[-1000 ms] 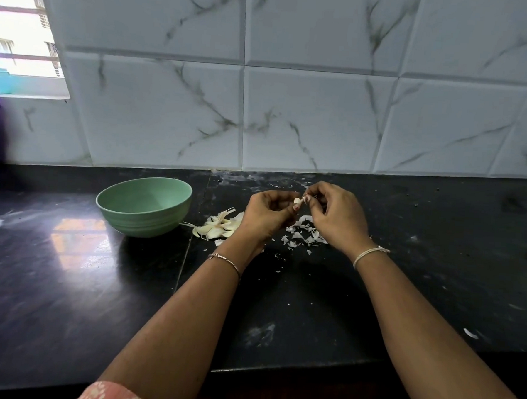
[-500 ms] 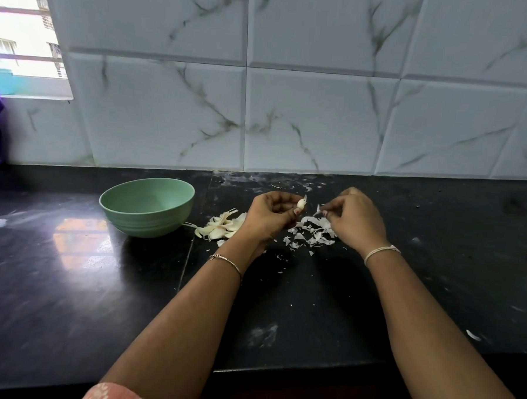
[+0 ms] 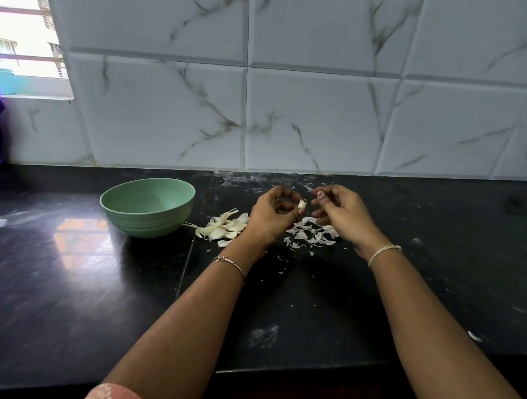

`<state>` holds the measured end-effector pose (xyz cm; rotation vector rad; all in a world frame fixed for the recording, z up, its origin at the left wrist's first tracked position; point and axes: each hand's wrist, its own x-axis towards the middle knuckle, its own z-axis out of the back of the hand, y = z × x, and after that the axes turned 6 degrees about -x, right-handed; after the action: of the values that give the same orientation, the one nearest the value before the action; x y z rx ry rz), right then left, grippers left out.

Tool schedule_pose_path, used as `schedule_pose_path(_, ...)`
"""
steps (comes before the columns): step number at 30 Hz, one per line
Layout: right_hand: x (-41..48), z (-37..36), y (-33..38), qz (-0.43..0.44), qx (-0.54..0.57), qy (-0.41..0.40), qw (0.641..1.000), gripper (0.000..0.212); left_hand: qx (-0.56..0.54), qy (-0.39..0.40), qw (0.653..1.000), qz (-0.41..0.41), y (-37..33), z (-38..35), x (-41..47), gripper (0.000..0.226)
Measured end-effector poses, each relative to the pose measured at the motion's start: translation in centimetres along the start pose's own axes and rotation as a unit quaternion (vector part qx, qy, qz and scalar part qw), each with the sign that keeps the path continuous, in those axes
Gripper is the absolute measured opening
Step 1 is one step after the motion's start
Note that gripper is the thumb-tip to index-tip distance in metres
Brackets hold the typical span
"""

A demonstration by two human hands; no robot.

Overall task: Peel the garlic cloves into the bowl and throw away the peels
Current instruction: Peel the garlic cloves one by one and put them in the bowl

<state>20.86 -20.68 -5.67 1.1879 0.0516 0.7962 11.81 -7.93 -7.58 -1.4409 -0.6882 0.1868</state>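
Garlic cloves (image 3: 224, 227) lie in a small heap on the dark surface (image 3: 68, 280), just right of the green bowl (image 3: 145, 220) and apart from its wall. Papery tails show on several, so they look unpeeled. The visible part of the bowl's inside shows no cloves.

Right of the heap, the left hand (image 3: 270, 218) is raised off the surface and pinches a single clove (image 3: 302, 204) at its fingertips, pale flesh showing toward the other hand. The right hand (image 3: 343, 215) hovers just beside it, not touching the clove, with its fingers curled inward. Whether it holds a scrap of skin I cannot tell. Under and between both hands lies a scatter of peels (image 3: 310, 235), and one stray flake (image 3: 475, 336) sits far right near the surface's front edge.

The step in hand appears to be stripping this one clove. To do it well, the left hand should turn the clove so that any remaining skin faces the right thumbnail. The right hand should catch the skin at the root end and pull along the clove's length, dropping scraps onto the existing scatter so they stay easy to gather. Once bare, the clove goes left, past the heap, into the bowl.
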Motion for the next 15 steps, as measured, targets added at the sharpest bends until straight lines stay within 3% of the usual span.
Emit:
schedule_pose_path(3,-0.01,-0.34,-0.13,0.024,-0.008,0.012,1.0,0.005,0.038,0.012,0.999,-0.015,-0.05,0.01,0.02,0.021)
schedule_pose_path(9,-0.06,-0.61,-0.31,0.061,-0.12,-0.021,0.991,0.012,0.187,-0.013,0.979,-0.084,0.1,-0.07,-0.46,0.021)
schedule_pose_path(15,-0.11,-0.57,-0.49,0.126,-0.211,-0.052,0.968,0.011,0.244,-0.037,0.964,-0.099,0.2,-0.15,-0.59,0.02)
